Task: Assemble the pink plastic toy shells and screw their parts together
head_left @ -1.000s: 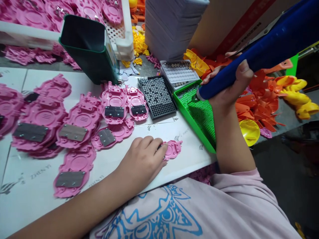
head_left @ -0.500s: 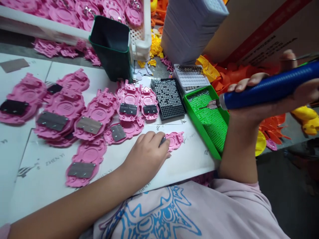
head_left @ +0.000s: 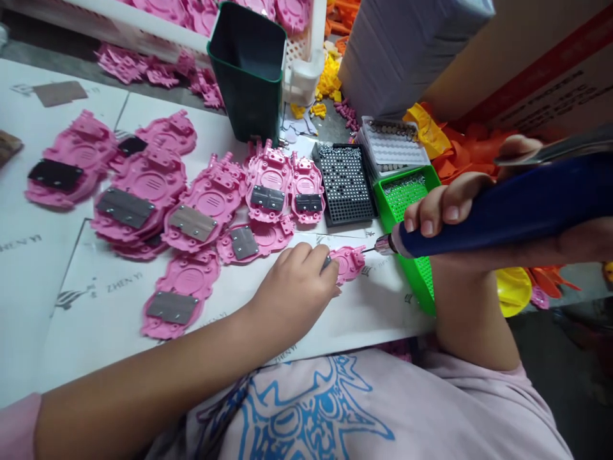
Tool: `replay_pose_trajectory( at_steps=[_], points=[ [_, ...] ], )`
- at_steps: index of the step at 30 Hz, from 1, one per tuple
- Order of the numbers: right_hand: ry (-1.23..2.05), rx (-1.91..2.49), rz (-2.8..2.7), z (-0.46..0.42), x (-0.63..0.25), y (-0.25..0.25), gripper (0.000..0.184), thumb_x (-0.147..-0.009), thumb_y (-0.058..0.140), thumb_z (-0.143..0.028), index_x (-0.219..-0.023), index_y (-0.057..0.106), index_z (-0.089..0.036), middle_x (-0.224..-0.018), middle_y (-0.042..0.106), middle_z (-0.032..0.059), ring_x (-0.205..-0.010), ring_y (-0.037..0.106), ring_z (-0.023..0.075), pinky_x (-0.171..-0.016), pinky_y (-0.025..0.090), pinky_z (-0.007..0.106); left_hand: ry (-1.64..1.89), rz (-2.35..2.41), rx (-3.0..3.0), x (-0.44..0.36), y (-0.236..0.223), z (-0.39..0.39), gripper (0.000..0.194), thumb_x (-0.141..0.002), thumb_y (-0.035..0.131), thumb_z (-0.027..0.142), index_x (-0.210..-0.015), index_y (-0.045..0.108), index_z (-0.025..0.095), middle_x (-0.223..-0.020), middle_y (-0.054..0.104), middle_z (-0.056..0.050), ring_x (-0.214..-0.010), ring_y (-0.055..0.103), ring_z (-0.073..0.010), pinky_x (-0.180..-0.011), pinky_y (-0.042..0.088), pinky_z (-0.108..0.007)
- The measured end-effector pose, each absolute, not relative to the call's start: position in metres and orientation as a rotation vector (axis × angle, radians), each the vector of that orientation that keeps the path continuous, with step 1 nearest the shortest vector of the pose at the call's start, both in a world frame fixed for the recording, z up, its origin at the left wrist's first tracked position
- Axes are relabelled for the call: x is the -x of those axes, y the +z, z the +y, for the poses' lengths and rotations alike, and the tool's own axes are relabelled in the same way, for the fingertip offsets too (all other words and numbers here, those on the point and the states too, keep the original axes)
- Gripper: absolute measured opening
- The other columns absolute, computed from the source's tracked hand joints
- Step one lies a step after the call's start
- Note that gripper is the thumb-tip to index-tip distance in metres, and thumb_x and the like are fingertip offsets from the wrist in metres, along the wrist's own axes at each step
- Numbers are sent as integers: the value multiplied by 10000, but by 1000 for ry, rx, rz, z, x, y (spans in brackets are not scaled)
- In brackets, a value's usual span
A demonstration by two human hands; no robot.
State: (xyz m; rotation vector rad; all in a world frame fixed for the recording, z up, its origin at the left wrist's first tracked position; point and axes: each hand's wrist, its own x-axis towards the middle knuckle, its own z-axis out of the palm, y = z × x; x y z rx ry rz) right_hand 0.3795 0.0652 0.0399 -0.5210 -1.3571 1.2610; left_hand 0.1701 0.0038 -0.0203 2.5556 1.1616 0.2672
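My left hand point(head_left: 299, 287) is closed on a small pink plastic casing point(head_left: 348, 263) lying on the white sheet, its fingers covering part of it and a dark plate. In my right hand point(head_left: 453, 207) is a blue electric screwdriver point(head_left: 507, 207), held sideways with its bit pointing left. The thin bit tip is close to the casing's right end; whether it touches I cannot tell. Beneath the screwdriver sits a green screw tray point(head_left: 407, 191), partly hidden by it. A black screw tray point(head_left: 345, 182) with small screws stands left of that.
Several pink casings with screwed-on plates, such as one casing point(head_left: 204, 201), lie to the left. A dark green bin point(head_left: 249, 83) stands behind them, by a white crate point(head_left: 306, 76) of pink parts. A tall pale stack point(head_left: 402, 51) and a cardboard box point(head_left: 541, 70) rise at the back right.
My right hand has brought the screwdriver left and down, from over the green tray to beside the small casing. My left hand keeps its hold. The whole view has shifted slightly.
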Motion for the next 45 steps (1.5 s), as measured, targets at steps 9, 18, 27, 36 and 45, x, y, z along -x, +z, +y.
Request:
replay_pose_trajectory(
  at_steps=[9, 18, 27, 36, 45],
  points=[
    [1408, 612, -1319, 56, -374, 37, 503, -670, 653, -546, -1076, 632, -251, -673, 642, 6, -541, 594, 189, -541, 500, 378, 253, 1166, -2531, -171, -20, 3, 206, -855, 591, 293, -978, 663, 144, -958, 618, -112, -874, 536, -264, -746, 457, -393],
    [1291, 402, -1453, 72, -372, 19, 578, -683, 561, -640, -1099, 629, -244, -621, 616, 16, -438, 548, 184, -412, 463, 361, 249, 1169, -2513, -172, -22, 3, 192, -856, 585, 275, -972, 660, 141, -958, 616, -113, -870, 531, -261, -743, 460, -390],
    [1376, 490, -1613, 63, -368, 32, 416, -699, 652, -491, -1054, 650, -274, -670, 634, 2, -537, 620, 195, -501, 521, 382, 271, 1140, -2548, -175, -25, 3, 185, -889, 507, 226, -950, 647, 122, -899, 574, -117, -826, 500, -246, -674, 442, -354],
    [1313, 520, -1499, 59, -367, 29, 457, -692, 638, -520, -1071, 627, -266, -630, 605, -23, -486, 586, 176, -477, 491, 362, 303, 1153, -2557, -175, -28, -1, 180, -884, 516, 220, -953, 644, 112, -906, 565, -116, -844, 492, -234, -695, 443, -345],
    [659, 741, -1070, 86, -406, 51, 447, -752, 408, -613, -892, 660, -271, -515, 561, -32, -407, 488, 142, -404, 439, 301, 140, 996, -2534, -171, -14, 2, 353, -831, 614, 379, -1079, 631, 128, -931, 588, -113, -846, 530, -253, -707, 438, -365]
  ],
)
